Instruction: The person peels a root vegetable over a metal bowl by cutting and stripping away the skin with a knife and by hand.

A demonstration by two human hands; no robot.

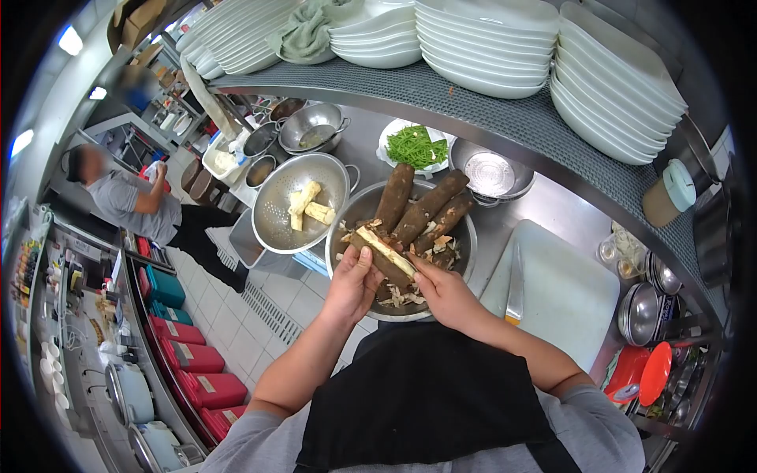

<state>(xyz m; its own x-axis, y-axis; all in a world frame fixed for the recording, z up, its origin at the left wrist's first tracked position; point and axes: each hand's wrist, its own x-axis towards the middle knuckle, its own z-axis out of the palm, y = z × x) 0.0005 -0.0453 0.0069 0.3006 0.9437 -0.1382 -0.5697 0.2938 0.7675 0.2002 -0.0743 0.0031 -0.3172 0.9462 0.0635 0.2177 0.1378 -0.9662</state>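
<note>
One partly peeled root [385, 251] is held over a metal bowl [470, 251] of brown roots [394, 197] and peel scraps [400, 298]. Left hand [352, 285] grips one end; right hand [443, 293] is at the other, can't tell what it's gripping, if anything. Colander [272, 197] with pale chunks [298, 208] to the left, knife [516, 285] on a white board [569, 293] to the right.

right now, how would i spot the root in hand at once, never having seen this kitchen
Find the large steel bowl of brown-skinned roots, in front of the person's black apron. Over its near half, the left hand holds the partly peeled root, the right hand at its lower end. Unlike the brown-skinned roots, it shows a long pale strip.
</note>
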